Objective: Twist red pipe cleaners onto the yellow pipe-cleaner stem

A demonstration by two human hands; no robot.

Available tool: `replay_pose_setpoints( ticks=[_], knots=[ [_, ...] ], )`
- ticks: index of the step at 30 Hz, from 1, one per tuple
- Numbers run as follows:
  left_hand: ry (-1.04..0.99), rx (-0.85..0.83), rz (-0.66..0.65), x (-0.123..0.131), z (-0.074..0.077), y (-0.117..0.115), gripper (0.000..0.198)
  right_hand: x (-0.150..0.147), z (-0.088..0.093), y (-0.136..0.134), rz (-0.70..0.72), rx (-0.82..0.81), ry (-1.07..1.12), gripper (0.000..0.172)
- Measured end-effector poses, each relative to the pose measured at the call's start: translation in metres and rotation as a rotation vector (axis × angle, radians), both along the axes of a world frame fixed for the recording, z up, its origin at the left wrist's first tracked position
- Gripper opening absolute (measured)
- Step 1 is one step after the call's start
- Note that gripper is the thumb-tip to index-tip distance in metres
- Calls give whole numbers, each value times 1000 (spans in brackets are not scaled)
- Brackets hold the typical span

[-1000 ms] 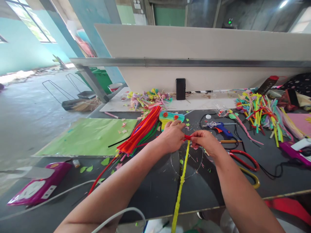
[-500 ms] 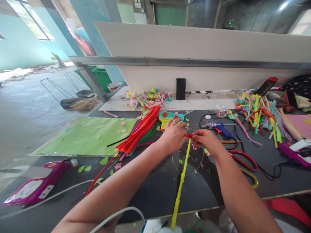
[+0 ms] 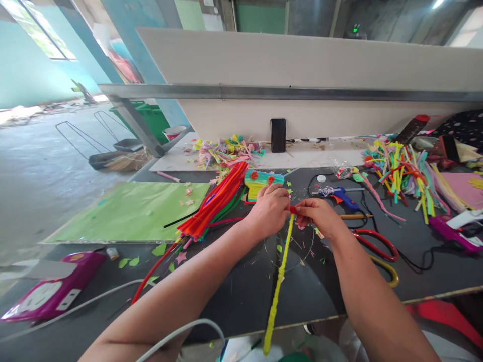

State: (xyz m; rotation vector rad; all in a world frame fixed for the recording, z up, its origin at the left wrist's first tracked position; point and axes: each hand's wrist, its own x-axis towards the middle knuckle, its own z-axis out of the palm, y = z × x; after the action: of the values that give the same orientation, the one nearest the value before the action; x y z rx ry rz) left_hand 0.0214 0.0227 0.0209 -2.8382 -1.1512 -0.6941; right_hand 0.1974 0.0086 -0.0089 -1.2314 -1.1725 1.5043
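My left hand [image 3: 270, 210] and my right hand [image 3: 316, 215] meet above the dark tabletop, fingertips close together. Both pinch a short red pipe cleaner piece [image 3: 293, 209] at the top of a long yellow twisted pipe cleaner [image 3: 279, 281]. The yellow strand hangs down past the table's front edge. Just behind my left hand lies a flat blue and yellow pipe cleaner piece [image 3: 260, 183] with red flowers on it. A bundle of mostly red pipe cleaners [image 3: 217, 203] rests left of my hands. My fingers partly cover the red piece.
To the right are a blue glue gun [image 3: 345, 197], scissors with red handles [image 3: 377, 244] and a pile of coloured pipe cleaners [image 3: 402, 173]. A green sheet [image 3: 124, 211] and a purple power strip [image 3: 56, 286] lie left. A phone [image 3: 278, 136] stands against the board [image 3: 332, 118].
The whole view has shifted slightly. My hands stay on the red piece, and the right fingers sit a little differently on it. The yellow strand's lower end has swung slightly left.
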Motion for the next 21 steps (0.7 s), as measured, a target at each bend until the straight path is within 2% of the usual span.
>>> replay_pose_setpoints(
  ticks=[9,13,17,21],
  knots=[
    [18,-31,13,0,0,-2,10,0,-1,1,7,-5,-39,16],
    [31,-67,45,1,0,-2,9,2,-3,1,34,59,-116,17],
    [47,-64,57,0,0,-2,10,4,-3,1,91,112,-157,20],
    [50,-50,54,1,0,-3,11,4,-4,1,126,84,-121,28]
  ],
)
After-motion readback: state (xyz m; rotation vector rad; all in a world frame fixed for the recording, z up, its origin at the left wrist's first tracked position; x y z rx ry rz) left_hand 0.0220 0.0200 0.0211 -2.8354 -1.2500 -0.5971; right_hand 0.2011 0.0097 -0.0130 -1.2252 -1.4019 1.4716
